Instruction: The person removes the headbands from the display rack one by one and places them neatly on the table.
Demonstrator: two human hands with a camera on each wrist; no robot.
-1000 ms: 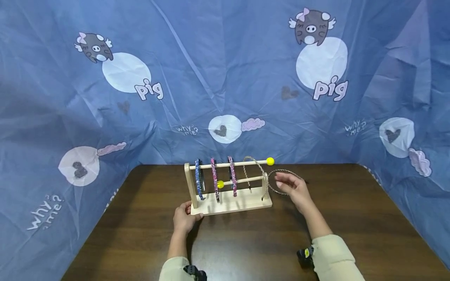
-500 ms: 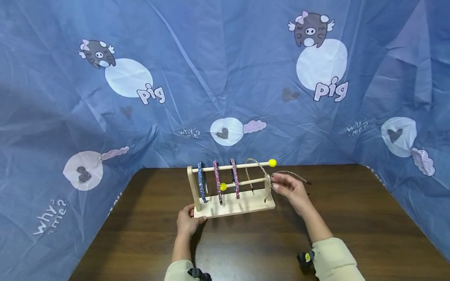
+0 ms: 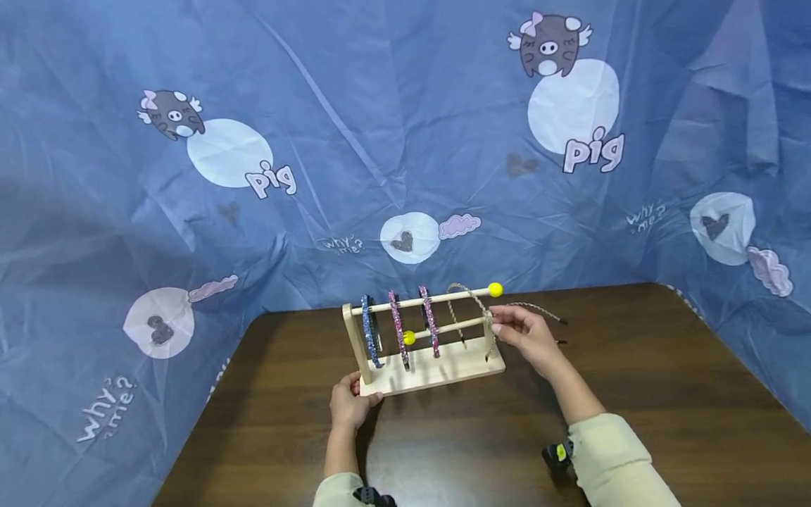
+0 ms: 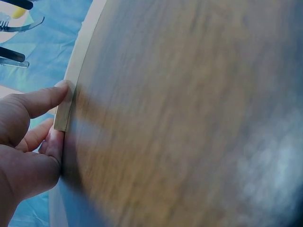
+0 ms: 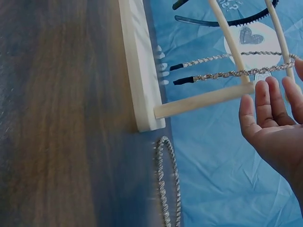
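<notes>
A wooden rack [image 3: 443, 365] stands on the table, with two rods tipped by yellow balls. My left hand [image 3: 350, 407] grips the left end of its base; the left wrist view shows thumb and fingers around that board [image 4: 75, 71]. A blue glittery headband [image 3: 368, 331] and two pink ones hang on the upper rod. Farther right, a braided headband [image 5: 215, 75] with black tips drapes over it. My right hand [image 3: 529, 338] touches this braided band beside the right upright; a pinch is hidden. Behind that hand lies another braided headband [image 3: 535, 307].
The brown table [image 3: 456, 451] runs up to a blue cloth backdrop [image 3: 329, 141] printed with pigs and circles. The upper rod's yellow ball [image 3: 495, 289] sticks out just above my right fingertips.
My right hand has moved left relative to the rack and now meets the hanging braided headband. The other braided headband shows less of its loop. My left hand keeps its grip; the view has shifted.
</notes>
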